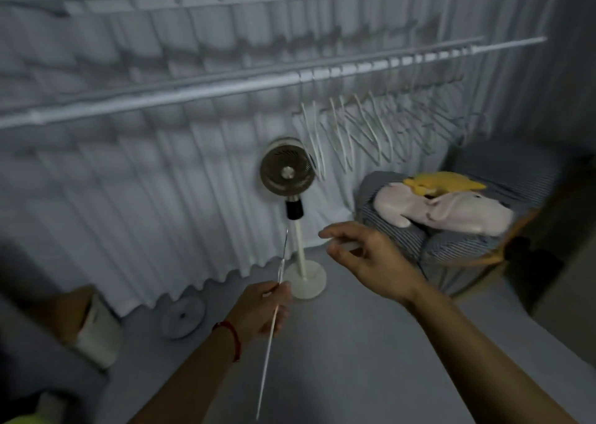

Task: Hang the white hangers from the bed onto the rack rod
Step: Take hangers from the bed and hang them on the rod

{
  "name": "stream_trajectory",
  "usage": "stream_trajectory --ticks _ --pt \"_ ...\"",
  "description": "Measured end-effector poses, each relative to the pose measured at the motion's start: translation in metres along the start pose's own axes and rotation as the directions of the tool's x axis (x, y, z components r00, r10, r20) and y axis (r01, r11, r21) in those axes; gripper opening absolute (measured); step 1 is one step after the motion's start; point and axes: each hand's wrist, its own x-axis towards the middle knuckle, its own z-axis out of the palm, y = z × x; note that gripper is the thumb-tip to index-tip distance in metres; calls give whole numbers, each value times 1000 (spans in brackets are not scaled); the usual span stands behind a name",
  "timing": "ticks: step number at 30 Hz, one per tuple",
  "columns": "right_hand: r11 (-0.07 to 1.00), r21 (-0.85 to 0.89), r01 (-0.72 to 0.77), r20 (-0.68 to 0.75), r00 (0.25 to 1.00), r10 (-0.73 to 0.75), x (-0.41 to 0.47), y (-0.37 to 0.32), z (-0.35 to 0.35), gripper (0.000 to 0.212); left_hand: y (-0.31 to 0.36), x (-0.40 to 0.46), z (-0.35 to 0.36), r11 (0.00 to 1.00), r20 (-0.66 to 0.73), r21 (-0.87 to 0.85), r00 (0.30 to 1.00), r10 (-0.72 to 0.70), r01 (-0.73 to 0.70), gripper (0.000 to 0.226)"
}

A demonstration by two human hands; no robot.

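Observation:
My left hand (262,307) is shut on a white hanger (270,343), seen edge-on as a thin line with its metal hook pointing up toward the fan. My right hand (371,256) hovers to the right of it, fingers spread and loosely curled, holding nothing that I can make out. The white rack rod (180,93) runs across the view above both hands, rising to the right. Several white hangers (364,127) hang on its right half. The bed is at the far right edge, mostly out of view.
A standing fan (288,172) on a white pole and round base stands in front of the white curtain (129,198). A striped cushion chair (403,239) with white and yellow plush toys (445,207) sits right. A round disc (183,316) lies on the floor.

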Motion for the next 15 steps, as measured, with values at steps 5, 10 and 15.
stream_trajectory --ticks 5,10,15 --pt "995 65 78 -43 996 -76 64 -12 -1 22 76 33 -30 988 -96 69 985 147 -140 41" --pt "990 32 134 -172 977 -127 112 -23 -10 19 159 74 -36 944 -153 119 934 324 -308 45" --pt "991 -86 101 -275 954 -121 163 -26 -16 16 215 134 -45 900 -167 146 887 431 -410 43"
